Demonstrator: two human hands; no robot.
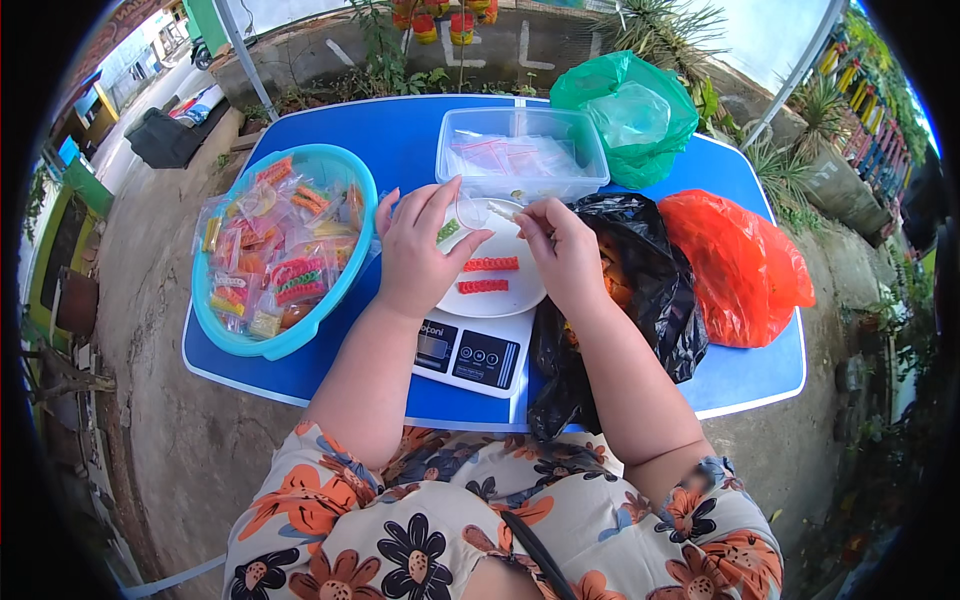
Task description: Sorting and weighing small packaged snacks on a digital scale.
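Note:
My left hand (424, 244) grips a small clear plastic bag (471, 213), its mouth spread into a round opening. A green ridged snack piece (448, 230) shows by my left thumb; I cannot tell whether it is inside the bag. Between the fingertips of my right hand (553, 244) is a white ridged snack piece (501, 211), its tip close to the bag's opening. Both hands are above a white plate (499, 301), where two red ridged snack pieces (491, 264) lie. Under the plate is a white digital kitchen scale (469, 356) with a black button panel.
At left stands a turquoise basket (367, 187) of packed snack bags. A clear plastic box (596, 169) behind the plate holds flat zip bags. Black (667, 300), red (731, 270) and green (637, 161) plastic bags crowd the right of the blue table (337, 120).

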